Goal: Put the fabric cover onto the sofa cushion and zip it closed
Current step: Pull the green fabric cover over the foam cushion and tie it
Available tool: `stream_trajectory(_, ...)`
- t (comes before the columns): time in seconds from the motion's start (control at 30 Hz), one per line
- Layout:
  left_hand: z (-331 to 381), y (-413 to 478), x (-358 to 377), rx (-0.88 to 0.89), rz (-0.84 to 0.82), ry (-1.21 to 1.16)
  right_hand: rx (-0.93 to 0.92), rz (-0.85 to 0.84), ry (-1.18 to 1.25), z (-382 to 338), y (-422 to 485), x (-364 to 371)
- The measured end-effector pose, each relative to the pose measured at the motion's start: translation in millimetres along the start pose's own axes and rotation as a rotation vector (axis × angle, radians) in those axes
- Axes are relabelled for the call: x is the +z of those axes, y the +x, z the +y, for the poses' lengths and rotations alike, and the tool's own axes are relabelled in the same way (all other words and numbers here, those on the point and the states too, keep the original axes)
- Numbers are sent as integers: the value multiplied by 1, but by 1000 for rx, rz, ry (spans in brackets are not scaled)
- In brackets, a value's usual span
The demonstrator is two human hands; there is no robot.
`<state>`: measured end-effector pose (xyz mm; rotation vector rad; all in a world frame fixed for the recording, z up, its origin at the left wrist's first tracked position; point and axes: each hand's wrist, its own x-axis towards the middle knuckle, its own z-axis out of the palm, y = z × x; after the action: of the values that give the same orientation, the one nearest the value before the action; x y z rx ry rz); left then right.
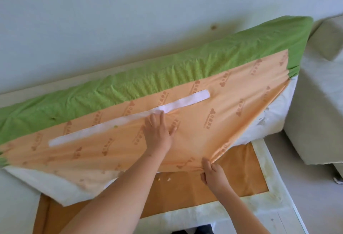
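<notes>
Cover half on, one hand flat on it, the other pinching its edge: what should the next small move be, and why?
Probably the right hand should draw the pinched edge of the orange cover toward the person, over the white cushion that shows bare at the near corners, while the left hand presses the fabric flat. No zip is visible.

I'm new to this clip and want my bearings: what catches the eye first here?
The bright cover, green along the far edge and orange in the middle, fills the centre, stretched over a white cushion that shows at the near left and right. The left hand lies flat on it beside a white strip, while the right hand pinches its near edge.
</notes>
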<state>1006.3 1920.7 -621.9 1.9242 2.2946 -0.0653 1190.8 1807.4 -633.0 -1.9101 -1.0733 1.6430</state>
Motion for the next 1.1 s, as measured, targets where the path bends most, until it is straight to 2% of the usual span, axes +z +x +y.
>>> stream_trajectory(0.07,-9,2,5,-303,54,-285,4,-2,14,12,-2,2)
stream_trajectory(0.13,-18,4,7,-623,-45,-488,-2,-9,-1,20,-1,5)
stream_trajectory(0.17,-21,6,9,-656,-134,-470,-5,-12,-20,22,-1,6)
stream_trajectory(0.23,-31,13,23,-584,-277,-456,-4,-12,-51,25,4,16)
stream_trajectory(0.3,-36,26,45,-534,-351,-548,0,-5,-79,33,13,26)
stream_trajectory(0.37,-38,39,71,-487,-293,-630,-21,-1,-105,42,25,37)
stream_trajectory(0.47,-41,51,117,-399,-183,-575,-45,-1,-145,61,53,51)
stream_trajectory(0.67,-63,46,197,-269,-168,-437,-20,9,-331,115,104,78)
stream_trajectory(0.77,-67,42,198,-224,-202,-420,52,-28,-554,123,118,80)
stream_trajectory(0.83,-71,36,189,-243,-218,-503,99,-22,-733,117,128,76)
stream_trajectory(0.87,-77,29,183,-295,-162,-563,47,-15,-829,118,131,71)
stream_trajectory(0.9,-84,20,175,-391,-38,-613,22,-31,-923,120,134,68)
stream_trajectory(0.97,-109,8,165,-659,276,-590,-41,21,-870,119,138,68)
stream_trajectory(1.0,-125,6,167,-819,318,-568,-138,49,-885,125,142,68)
stream_trajectory(1.03,-139,6,169,-998,241,-612,-156,26,-916,134,149,68)
stream_trajectory(1.07,-152,11,171,-1155,83,-741,-6,20,-859,133,156,70)
stream_trajectory(1.1,-160,15,169,-1255,-87,-936,-228,44,-867,144,160,77)
